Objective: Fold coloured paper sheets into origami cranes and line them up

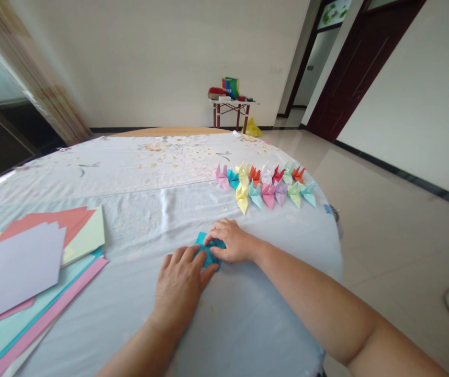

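A small teal piece of folded paper (209, 252) lies on the white tablecloth (149, 209) in front of me. My left hand (179, 285) rests flat beside it, fingertips pressing its lower left edge. My right hand (230, 242) lies over its right side, fingers curled and pinching the paper against the table. Most of the teal paper is hidden under both hands.
Two rows of several coloured paper cranes (266, 184) stand beyond my hands to the right. A stack of coloured paper sheets (28, 272) lies at the left. The round table's edge (332, 230) drops off at right. A small table (230, 107) stands by the far wall.
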Demonstrator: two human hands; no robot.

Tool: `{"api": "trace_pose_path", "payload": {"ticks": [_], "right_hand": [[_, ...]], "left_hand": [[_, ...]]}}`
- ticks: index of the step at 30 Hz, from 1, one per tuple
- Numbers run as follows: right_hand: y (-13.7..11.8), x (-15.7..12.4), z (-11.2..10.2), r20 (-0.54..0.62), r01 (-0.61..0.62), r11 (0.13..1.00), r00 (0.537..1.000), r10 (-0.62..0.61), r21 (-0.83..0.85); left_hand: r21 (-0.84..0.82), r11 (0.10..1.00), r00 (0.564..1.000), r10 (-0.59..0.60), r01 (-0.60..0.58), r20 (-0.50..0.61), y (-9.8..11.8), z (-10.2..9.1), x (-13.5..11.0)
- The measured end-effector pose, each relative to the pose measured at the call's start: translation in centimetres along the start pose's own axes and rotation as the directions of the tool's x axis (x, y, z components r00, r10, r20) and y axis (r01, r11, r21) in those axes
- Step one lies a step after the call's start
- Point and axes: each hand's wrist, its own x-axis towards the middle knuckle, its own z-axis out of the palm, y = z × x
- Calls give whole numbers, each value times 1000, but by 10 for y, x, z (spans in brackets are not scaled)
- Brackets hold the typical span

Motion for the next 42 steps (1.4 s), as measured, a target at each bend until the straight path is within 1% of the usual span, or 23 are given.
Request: {"api": "trace_pose_path", "payload": {"ticks": [10, 17, 25, 31, 34, 39, 42], "right_hand": [[1, 0, -1, -8, 7, 999, 1000, -7, 41], [3, 0, 0, -11, 5, 998, 1000, -5, 59], [5, 0, 1, 5, 26, 997, 1000, -26, 78], [8, 0, 5, -19, 41, 996, 999, -39, 81], [8, 1, 5, -25, 37, 997, 999, -35, 66], [7, 2, 5, -17, 14, 998, 1000, -13, 54], [7, 2, 5, -20, 18, 998, 1000, -17, 53]], "left_hand": [[-29, 998, 997, 50, -52, -51, -4, 1, -5], [-19, 999, 999, 39, -39, -10, -3, 0, -5], [-37, 997, 998, 64, -65, -21, -5, 2, -4], [-46, 998, 999, 45, -45, -4, -4, 1, -3], [-23, 998, 999, 53, -53, 2, -4, 1, -7], [64, 997, 998, 47, -49, 30, -4, 5, -18], [76, 994, 995, 75, -80, 63, -4, 6, -25]]}}
